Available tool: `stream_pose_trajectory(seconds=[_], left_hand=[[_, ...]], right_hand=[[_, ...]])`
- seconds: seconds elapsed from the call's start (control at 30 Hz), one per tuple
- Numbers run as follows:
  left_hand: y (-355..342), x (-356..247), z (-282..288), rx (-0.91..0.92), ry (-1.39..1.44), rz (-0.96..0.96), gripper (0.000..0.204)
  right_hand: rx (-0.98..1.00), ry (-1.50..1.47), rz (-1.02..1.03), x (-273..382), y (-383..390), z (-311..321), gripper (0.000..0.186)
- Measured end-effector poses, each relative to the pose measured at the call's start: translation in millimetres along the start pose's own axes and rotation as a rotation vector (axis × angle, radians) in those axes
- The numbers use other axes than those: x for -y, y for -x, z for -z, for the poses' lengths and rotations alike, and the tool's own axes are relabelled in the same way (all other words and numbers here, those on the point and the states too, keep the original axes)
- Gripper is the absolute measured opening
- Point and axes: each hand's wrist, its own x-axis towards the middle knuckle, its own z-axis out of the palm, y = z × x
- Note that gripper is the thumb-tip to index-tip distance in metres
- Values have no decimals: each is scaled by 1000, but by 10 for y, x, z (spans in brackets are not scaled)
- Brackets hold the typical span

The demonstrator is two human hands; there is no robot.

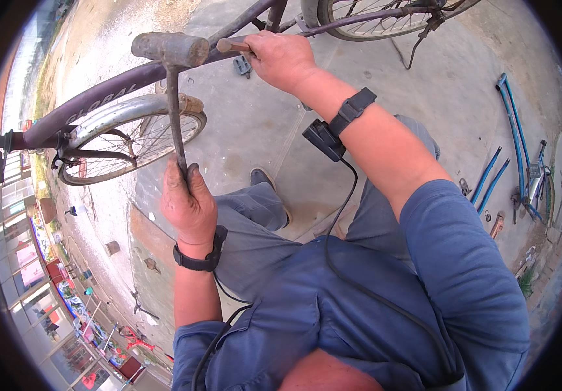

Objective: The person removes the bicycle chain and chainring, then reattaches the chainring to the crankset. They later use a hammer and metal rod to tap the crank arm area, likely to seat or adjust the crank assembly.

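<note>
My left hand (188,203) is wrapped round the lower handle of a hammer (175,107). Its heavy, worn cylindrical head (170,49) points up and overlaps the tube of a dark purple bicycle frame (108,91). At the upper middle, my right hand (282,60) grips a short, rusty brown rod (232,45), whose blunt end sticks out toward the hammer head. The fist hides the rod's other end, close to the purple frame. Below the frame tube is a front wheel (134,159) under a pale mudguard (121,112). A rear wheel (375,29) shows at the top.
A black pedal (242,67) is seen below the frame tube. At the right, blue bicycle frame parts (518,130) lie on the concrete (333,215) beside a rusty tool (497,225). A black cable (328,244) runs from my right wrist. Buildings and a red bicycle (136,340) stand at the left.
</note>
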Motion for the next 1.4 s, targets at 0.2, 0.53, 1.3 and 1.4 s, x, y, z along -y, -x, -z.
stream_pose_trajectory(seconds=[0.2,0.53,1.3,1.4], left_hand=[[0,-75,104,128,7,129,36],[-8,-110,52,197,130,318,30],[321,-315,37,106,576,717,31],[323,-344,47,115,625,776,32]], right_hand=[[-32,20,-31,-35,-22,-35,13],[2,-12,-49,-167,17,-195,17],[-4,-137,64,-171,-132,234,19],[23,13,245,-85,-41,50,14]])
